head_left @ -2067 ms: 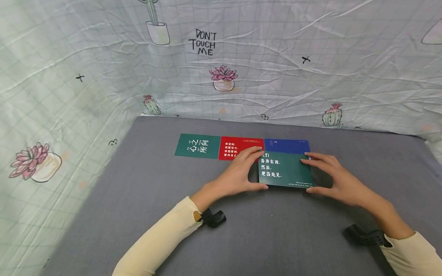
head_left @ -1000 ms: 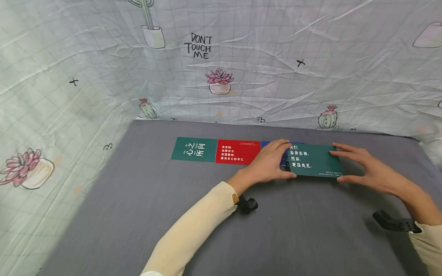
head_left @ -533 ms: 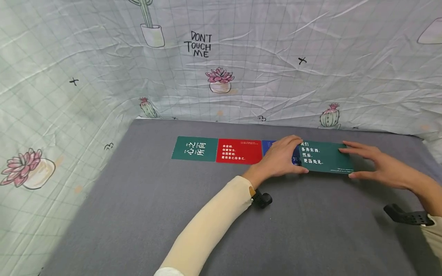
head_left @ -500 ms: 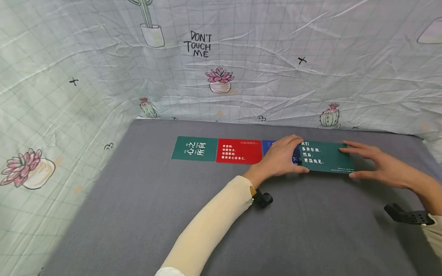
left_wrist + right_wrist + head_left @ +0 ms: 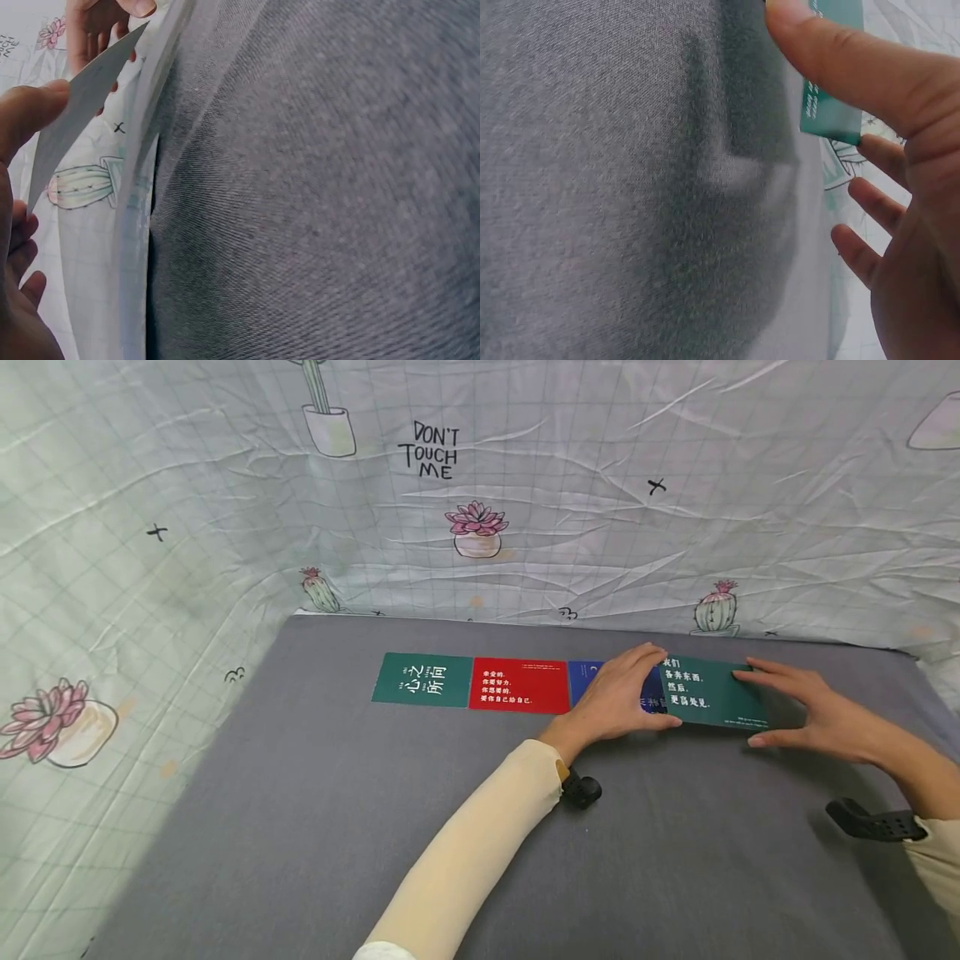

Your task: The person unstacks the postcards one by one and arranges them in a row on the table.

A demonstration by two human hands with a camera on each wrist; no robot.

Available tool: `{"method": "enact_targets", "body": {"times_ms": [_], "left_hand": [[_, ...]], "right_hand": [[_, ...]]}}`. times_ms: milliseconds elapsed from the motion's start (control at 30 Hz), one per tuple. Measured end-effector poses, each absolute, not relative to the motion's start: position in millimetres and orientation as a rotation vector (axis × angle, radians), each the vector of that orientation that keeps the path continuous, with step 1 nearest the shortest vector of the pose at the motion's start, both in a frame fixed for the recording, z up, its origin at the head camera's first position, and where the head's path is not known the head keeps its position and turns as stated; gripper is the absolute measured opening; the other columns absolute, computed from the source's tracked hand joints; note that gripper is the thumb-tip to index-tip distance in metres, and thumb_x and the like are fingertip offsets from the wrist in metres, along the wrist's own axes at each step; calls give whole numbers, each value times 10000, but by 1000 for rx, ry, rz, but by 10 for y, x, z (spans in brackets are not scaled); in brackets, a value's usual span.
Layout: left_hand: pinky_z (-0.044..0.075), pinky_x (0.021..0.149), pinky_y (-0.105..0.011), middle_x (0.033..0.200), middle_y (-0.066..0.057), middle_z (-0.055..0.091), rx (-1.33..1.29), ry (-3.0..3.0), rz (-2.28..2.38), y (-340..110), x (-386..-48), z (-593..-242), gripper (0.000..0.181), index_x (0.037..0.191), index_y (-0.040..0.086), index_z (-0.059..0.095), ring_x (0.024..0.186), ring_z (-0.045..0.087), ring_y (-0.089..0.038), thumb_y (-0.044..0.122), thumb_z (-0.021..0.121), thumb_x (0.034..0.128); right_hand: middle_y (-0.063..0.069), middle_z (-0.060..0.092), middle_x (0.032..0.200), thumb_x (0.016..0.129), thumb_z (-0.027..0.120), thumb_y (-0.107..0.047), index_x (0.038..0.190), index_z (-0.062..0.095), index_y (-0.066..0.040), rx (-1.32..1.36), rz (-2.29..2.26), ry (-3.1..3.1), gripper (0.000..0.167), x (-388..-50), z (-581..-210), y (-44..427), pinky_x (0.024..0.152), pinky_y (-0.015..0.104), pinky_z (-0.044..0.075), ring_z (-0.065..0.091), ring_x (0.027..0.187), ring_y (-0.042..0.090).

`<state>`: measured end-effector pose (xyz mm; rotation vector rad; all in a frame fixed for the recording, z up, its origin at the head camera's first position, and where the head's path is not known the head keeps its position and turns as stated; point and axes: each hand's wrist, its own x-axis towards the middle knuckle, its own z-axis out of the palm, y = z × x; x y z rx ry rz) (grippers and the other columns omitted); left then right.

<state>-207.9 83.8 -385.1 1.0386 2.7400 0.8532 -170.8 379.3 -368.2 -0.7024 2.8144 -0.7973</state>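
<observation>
In the head view, a dark green card [image 5: 712,695] with white lettering is at the right end of a row of cards. My left hand [image 5: 617,693] holds it by its left end, thumb at the near edge and fingers at the far edge. At its right end, my right hand [image 5: 825,714] spans it, index finger on the far part and thumb near the front corner. In the left wrist view the card [image 5: 79,112] is tilted above the table. Its lettered face [image 5: 832,112] shows behind the thumb in the right wrist view. A blue card [image 5: 583,675] lies partly hidden under my left hand.
To the left, a red card [image 5: 519,685] and another green card [image 5: 422,680] lie flat, edge to edge along the row. They rest on a grey cloth-covered table [image 5: 360,827]. A printed fabric sheet [image 5: 570,543] hangs behind and at the left.
Both hands have carried the green card right and toward the back, from over the blue card to its right side. Over the last half second it has shifted only slightly.
</observation>
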Motion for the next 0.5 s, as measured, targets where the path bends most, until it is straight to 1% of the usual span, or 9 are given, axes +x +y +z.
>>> {"method": "enact_targets", "body": {"times_ms": [200,333,500], "left_hand": [[133,1127,-258,1546,58,242,1032,2744,867,857,-2098,-3888,842,1505,183,293,1411,137,-44,493,664,816],[123,1126,-250,1551,59,230,1032,2730,884,878,-2100,-3907,852,1510,178,282,1415,119,-40,492,667,818],[131,1124,-246,1552,65,229,1016,2703,931,895,-2104,-3931,856,1510,172,286,1412,123,-30,490,674,815]], "right_hand": [[244,277,1491,661,883,-216,1424,428,-75,-716,-691,2886,899,-1781,-3695,3775,966,737,119,199,1292,542],[235,281,1493,660,885,-232,1442,403,-76,-687,-676,2882,933,-1798,-3712,3778,944,747,135,198,1281,539],[247,299,1479,663,884,-259,1471,361,-102,-650,-645,2867,975,-1813,-3716,3787,903,750,162,202,1263,538]]}}
